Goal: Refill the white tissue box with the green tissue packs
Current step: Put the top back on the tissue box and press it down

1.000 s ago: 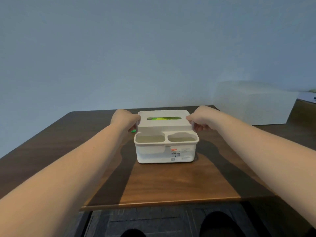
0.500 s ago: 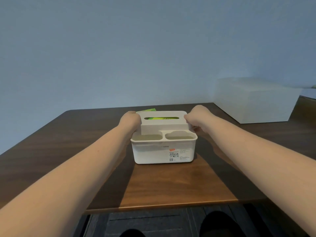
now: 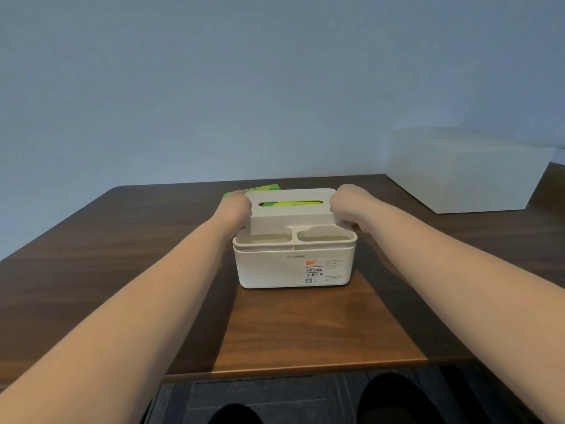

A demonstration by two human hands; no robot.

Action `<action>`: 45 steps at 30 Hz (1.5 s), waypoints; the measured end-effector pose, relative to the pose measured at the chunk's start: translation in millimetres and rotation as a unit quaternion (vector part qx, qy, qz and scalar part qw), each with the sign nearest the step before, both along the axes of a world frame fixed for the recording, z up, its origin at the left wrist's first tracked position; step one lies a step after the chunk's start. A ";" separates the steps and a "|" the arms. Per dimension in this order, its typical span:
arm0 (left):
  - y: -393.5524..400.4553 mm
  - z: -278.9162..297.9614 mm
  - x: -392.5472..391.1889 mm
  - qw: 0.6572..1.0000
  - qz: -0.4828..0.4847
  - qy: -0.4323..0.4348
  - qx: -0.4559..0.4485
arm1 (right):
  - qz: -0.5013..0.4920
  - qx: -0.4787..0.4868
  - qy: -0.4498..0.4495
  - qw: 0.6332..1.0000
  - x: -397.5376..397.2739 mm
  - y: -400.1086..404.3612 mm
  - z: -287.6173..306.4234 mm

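Fingers of the left hand (image 3: 234, 206) and right hand (image 3: 347, 203) curled around the ends of the white tissue box (image 3: 293, 240) lid at table (image 3: 122, 240) centre, green tissue pack (image 3: 287, 204) visible through the slot; rigid, light plastic, best gripped at the short ends

Dim, flat, bluish light. Forearms throw broad dark shadows across the table (image 3: 321, 328), lit strip between. Soft overall, wide-angle stretch at edges.

The white tissue box (image 3: 293, 267) front reads "CITYLONG"; its sticker's smaller print is illegible.
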State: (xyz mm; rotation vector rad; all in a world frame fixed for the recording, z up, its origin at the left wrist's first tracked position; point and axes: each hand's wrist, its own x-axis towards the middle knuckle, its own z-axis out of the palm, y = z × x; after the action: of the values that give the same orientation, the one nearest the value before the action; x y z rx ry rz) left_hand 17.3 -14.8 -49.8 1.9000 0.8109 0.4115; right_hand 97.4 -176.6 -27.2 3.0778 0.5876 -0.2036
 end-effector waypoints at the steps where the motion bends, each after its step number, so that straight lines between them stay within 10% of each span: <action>1: -0.4 -1.8 -1.4 1.000 -0.005 0.015 0.020 | 0.006 -0.007 -0.008 1.000 4.5 0.3 -1.0; 4: -1.2 -2.7 -3.5 1.000 -0.011 -0.011 0.026 | 0.018 -0.044 -0.005 0.999 -5.2 -2.5 1.1; 12: -6.9 -21.6 -50.7 0.995 -0.051 -0.040 -0.071 | -0.035 0.313 0.016 0.949 -12.4 -23.4 -31.4; 26: -7.5 -40.6 -72.2 0.982 -0.101 -0.083 -0.137 | 0.033 0.366 0.117 0.923 -42.8 -55.7 -43.2; 45: -17.2 -17.0 -79.7 0.999 -0.033 0.034 0.017 | -0.049 0.386 0.271 0.880 -30.6 -67.9 -42.6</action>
State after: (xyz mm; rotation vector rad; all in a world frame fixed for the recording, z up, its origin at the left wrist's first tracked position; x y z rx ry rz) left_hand -62.4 -32.0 -66.8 1.9750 0.7866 0.3232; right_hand 66.9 -244.5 -69.8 3.8227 0.6368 -1.1211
